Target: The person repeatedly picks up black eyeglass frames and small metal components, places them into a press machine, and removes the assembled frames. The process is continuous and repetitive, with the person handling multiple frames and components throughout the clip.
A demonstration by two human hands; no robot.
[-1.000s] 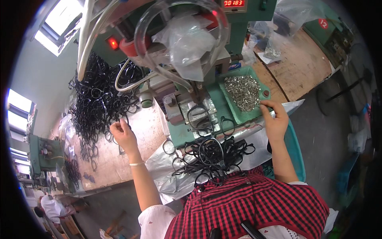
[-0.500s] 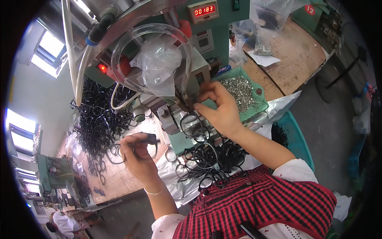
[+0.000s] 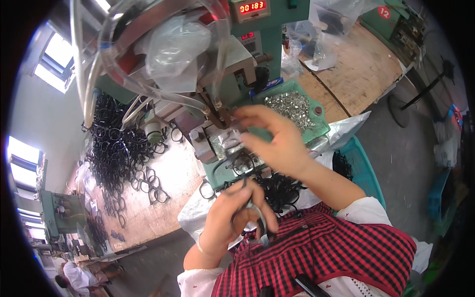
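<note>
My left hand (image 3: 237,208) is closed round a black eyeglass frame (image 3: 261,223), low in front of the apron. Its fingers cover part of the rims. At the bench machine (image 3: 228,136), my right hand (image 3: 277,141) has thumb and fingers apart beside the metal tips. Those fingertips are blurred, and I make out nothing between them. Just below the thumb is another dark eyeglass frame (image 3: 243,164). A heap of black frames (image 3: 279,190) rests between the machine and me, partly behind my left hand.
Right of the machine, a green tray (image 3: 319,129) holds many small metal pieces (image 3: 292,110). A teal basket (image 3: 363,163) stands beyond my right forearm. Many black frames (image 3: 116,143) pile up on the left bench. Clear tubes and a plastic bag (image 3: 177,49) hang above the work spot.
My left hand has come right and nearer me with its eyeglass frame, now over the heap's edge. My right hand's fingers have spread at the machine. The view has shifted slightly.
</note>
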